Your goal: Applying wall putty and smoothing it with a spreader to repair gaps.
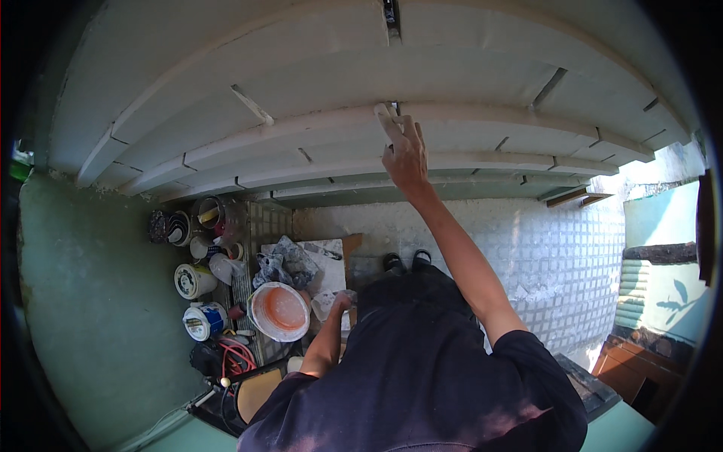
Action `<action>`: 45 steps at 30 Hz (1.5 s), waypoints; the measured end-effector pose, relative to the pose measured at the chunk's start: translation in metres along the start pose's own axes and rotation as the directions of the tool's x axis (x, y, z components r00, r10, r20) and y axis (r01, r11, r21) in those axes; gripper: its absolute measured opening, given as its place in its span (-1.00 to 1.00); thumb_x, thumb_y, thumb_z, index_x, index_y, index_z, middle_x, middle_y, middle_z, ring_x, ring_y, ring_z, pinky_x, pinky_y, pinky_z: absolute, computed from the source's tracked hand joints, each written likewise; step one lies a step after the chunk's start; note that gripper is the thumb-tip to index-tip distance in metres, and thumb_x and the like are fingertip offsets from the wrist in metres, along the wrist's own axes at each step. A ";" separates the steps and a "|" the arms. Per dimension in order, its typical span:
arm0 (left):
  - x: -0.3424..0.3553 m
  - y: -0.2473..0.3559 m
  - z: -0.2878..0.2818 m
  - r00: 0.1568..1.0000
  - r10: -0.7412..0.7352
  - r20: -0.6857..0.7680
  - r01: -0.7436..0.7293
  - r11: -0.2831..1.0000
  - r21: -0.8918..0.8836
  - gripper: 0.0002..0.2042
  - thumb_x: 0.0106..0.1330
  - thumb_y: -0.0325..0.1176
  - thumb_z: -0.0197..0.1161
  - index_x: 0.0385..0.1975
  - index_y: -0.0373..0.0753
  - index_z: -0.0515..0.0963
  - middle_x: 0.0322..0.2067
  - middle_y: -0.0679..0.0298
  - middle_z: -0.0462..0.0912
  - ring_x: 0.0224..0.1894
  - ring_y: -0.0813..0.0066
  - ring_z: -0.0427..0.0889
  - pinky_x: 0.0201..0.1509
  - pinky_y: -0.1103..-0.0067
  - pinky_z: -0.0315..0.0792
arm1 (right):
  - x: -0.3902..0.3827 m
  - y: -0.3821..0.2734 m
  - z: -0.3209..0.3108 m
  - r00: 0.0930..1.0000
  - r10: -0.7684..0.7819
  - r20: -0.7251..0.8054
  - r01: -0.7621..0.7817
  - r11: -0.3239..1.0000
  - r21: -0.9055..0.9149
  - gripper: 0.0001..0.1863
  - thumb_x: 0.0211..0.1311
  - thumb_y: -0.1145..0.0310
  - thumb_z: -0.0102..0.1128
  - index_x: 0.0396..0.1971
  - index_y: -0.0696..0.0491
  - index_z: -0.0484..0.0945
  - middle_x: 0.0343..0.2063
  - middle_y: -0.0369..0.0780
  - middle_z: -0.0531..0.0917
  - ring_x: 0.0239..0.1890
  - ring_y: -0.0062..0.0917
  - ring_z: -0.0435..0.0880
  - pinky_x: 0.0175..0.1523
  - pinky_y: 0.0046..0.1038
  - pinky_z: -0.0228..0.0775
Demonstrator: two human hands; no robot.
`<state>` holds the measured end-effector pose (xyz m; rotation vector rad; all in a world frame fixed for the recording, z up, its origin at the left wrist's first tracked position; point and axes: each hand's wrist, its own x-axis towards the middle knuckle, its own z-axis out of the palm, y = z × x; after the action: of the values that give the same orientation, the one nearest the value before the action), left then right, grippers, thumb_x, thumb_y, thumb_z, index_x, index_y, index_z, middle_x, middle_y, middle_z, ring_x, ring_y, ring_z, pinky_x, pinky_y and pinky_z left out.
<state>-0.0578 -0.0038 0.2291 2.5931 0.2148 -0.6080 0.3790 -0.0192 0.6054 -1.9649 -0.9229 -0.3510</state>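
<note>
My right hand (407,158) is raised to a pale slatted wooden surface (482,117). Its whitish, dusty fingers are stretched apart, and the fingertips meet a slat beside a small dark gap. I see nothing held in it. Low at my left side, my left hand (344,300) is closed, with its fingers partly hidden. Beside it is a whitish object (324,304), whose kind and contact with the hand I cannot make out. A white bucket (279,312) with an orange-pink inside stands left of that hand.
Crumpled grey plastic (290,260) and a pale board (328,260) lie behind the bucket. Paint pails (194,280) and a coiled red hose (237,355) line the left wall. Patterned floor tiles (520,256) extend to the right. Brown wooden furniture (640,369) stands at the lower right.
</note>
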 end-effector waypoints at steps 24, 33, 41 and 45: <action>-0.004 -0.004 -0.003 0.772 -0.600 0.210 0.385 0.179 -0.905 -0.76 0.28 -0.30 0.13 -0.27 -0.34 0.62 -0.41 0.18 0.70 -0.39 0.50 0.61 -0.26 0.53 0.47 | 0.006 0.067 -0.035 0.950 -0.040 -0.309 -0.018 0.983 -0.185 -0.52 -0.09 0.75 0.00 -0.17 0.02 0.67 -0.16 -0.16 0.56 -0.08 -0.29 0.50 -0.05 -0.27 0.37; -0.011 -0.007 0.004 0.865 -0.476 -0.160 0.237 0.667 -0.706 -0.70 0.27 -0.18 0.18 -0.24 -0.30 0.63 -0.43 0.15 0.70 -0.35 0.41 0.65 -0.23 0.47 0.48 | 0.000 0.039 -0.034 0.969 0.069 -0.237 0.013 0.944 0.331 -0.56 -0.12 0.77 0.03 -0.25 0.04 0.67 -0.11 -0.16 0.57 -0.12 -0.25 0.54 0.00 -0.29 0.41; -0.029 -0.054 0.087 0.787 -0.609 0.096 0.519 0.570 -0.638 -0.70 0.21 -0.18 0.19 -0.19 -0.25 0.60 -0.23 0.03 0.66 -0.15 0.17 0.64 -0.12 0.39 0.48 | -0.002 0.019 -0.013 0.966 -0.257 0.023 0.250 0.956 0.152 -0.55 -0.18 0.81 -0.02 -0.31 0.05 0.66 -0.17 -0.14 0.62 -0.07 -0.25 0.57 -0.03 -0.30 0.47; -0.024 -0.033 0.047 0.843 -0.538 -0.020 0.486 0.778 -0.399 -0.79 0.19 -0.29 0.22 -0.27 -0.24 0.64 -0.28 0.06 0.69 -0.22 0.14 0.67 -0.19 0.42 0.52 | 0.000 0.022 -0.018 0.976 -0.054 -0.209 0.107 0.963 0.249 -0.54 -0.19 0.80 -0.02 -0.31 0.03 0.67 -0.16 -0.16 0.62 -0.07 -0.23 0.56 -0.02 -0.30 0.46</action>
<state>-0.1051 0.0015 0.1889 2.1815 1.0138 -0.5053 0.3975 -0.0410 0.6016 -1.6240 -0.8729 -0.4435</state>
